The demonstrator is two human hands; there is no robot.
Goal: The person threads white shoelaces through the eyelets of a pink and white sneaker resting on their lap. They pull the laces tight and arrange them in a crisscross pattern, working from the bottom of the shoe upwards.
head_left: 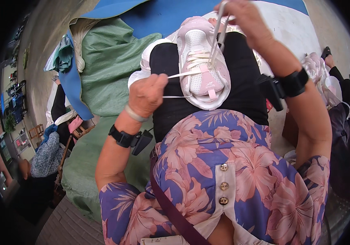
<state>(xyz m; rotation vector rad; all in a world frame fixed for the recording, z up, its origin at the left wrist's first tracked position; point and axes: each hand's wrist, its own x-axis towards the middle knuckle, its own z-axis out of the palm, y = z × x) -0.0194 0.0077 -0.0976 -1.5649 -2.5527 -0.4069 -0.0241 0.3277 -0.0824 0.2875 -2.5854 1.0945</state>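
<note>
Head view: a pink-and-white mesh sneaker (202, 61) lay at upper centre of the frame, resting on the person's black-trousered lap (207, 102). The left hand (147, 94), left of centre, had its fingers pinched shut on a flat white shoelace (181, 75) drawn sideways from the eyelets. The right hand (246, 18), at the top edge, gripped the lace's other end, pulled upward. The lower eyelets appeared threaded; the upper ones seemed still to do. A green woven sack (109, 65) lay at left, its contents hidden.
</note>
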